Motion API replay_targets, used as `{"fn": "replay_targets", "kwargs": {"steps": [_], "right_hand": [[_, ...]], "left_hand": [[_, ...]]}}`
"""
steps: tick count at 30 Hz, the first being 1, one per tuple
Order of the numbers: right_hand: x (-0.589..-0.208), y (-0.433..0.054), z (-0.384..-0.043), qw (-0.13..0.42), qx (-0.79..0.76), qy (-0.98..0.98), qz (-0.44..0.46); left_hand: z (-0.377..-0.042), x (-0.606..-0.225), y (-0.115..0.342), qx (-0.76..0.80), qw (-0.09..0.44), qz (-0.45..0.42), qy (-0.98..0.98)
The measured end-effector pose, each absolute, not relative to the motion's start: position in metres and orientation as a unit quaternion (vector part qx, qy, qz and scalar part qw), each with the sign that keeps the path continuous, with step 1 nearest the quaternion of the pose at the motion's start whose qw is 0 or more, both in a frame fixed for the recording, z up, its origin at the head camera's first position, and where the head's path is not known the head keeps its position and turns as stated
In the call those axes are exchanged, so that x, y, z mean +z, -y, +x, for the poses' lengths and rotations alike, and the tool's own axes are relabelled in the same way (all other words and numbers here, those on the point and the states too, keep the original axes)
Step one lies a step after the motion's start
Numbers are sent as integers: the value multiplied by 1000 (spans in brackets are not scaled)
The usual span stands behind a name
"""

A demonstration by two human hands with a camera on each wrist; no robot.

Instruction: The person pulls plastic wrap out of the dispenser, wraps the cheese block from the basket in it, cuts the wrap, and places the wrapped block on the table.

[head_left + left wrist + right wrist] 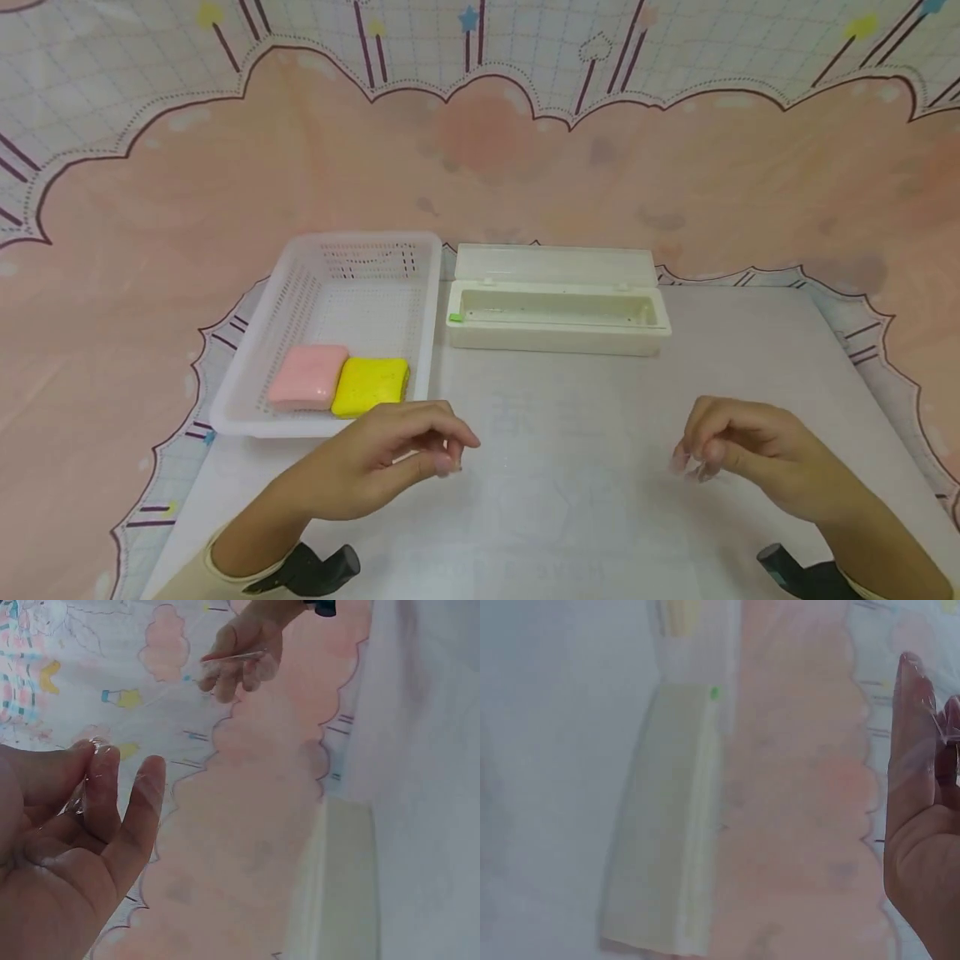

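Above the white table, my left hand (382,458) pinches clear plastic film (77,801) between thumb and fingers. On the other side, my right hand (753,454) pinches clear film too, glossy at its fingertips in the right wrist view. I cannot tell whether one sheet spans both hands, since it is see-through. Behind the left hand, a pink rounded square block (307,377) and a yellow one (372,387) lie side by side in a white perforated basket (435,333). A long cream box (555,340) stands behind the hands, lid raised, a green tab at its left end.
The white tabletop (570,517) lies beneath both hands. Past its edges spreads a pink and white patterned cloth (360,175). Basket and box stand next to each other at the back. A black wrist strap mount (322,571) shows below the left hand.
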State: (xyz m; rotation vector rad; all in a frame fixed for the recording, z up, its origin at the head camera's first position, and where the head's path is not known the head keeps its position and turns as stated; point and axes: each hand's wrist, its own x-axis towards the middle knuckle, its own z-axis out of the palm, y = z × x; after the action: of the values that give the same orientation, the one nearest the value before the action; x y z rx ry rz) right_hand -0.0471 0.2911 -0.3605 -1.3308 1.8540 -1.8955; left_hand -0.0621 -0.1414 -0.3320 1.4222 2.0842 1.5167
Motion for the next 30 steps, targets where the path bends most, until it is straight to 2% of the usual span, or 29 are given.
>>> {"fn": "replay_targets", "kwargs": {"steps": [4,10,17,24,30], "right_hand": [[-382,-294,-40,154,-630,-650,-397],[-406,-293,-36,275,-630,-664,-294],[-436,-289,-39,339,-642,-646,-236],[-456,-289,-42,372,-640,-647,-183],[-468,-291,-45,387,-616,-665,-169]], "left_hand": [[-58,-359,143,513,142,480,-698],[-52,-404,145,527,237,425,-697],[-53,-437,145,527,329,325,-713],[-58,-458,142,495,345,274,-749],[-60,-466,139,471,335,264,-772]]}}
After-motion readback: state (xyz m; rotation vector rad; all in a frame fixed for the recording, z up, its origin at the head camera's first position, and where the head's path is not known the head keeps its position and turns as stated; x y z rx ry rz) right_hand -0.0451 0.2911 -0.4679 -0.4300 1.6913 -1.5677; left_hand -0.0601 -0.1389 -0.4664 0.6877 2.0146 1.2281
